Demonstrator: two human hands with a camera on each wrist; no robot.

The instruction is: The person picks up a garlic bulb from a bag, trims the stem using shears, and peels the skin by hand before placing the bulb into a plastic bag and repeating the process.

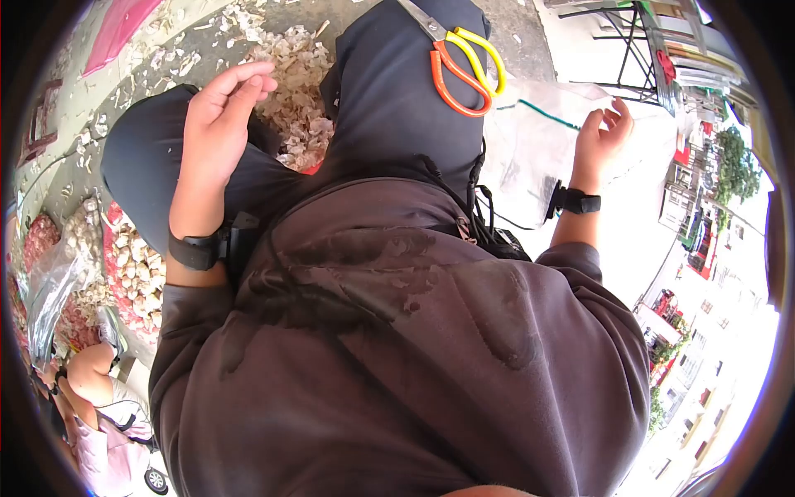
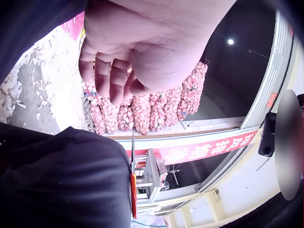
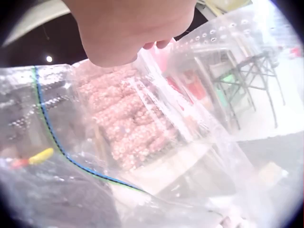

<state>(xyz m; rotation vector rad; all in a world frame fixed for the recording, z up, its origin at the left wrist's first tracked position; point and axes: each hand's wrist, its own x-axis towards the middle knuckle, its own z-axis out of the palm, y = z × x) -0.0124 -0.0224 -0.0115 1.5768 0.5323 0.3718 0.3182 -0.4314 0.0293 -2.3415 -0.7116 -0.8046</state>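
Observation:
My left hand [image 1: 224, 108] is raised over my lap, fingers loosely bent and nothing in them. In the left wrist view its palm [image 2: 142, 47] faces the camera. My right hand [image 1: 604, 141] is out to the right, fingers curled at a large clear plastic bag [image 1: 530, 141]. Folds of the bag [image 3: 209, 128] run down from the fingers of the right hand [image 3: 137, 33] in the right wrist view, the grip itself partly hidden. A green-blue cord [image 3: 71, 160] runs along the bag. Scissors [image 1: 451, 74] with red and yellow handles lie on my thigh.
Dry garlic skins [image 1: 298, 91] heap up between my legs. Net sacks of garlic [image 2: 142, 114] are stacked in the background; an opened one [image 1: 137, 269] stands at left. Another person [image 1: 103, 414] sits at lower left. A black-legged stand [image 1: 633, 50] is at upper right.

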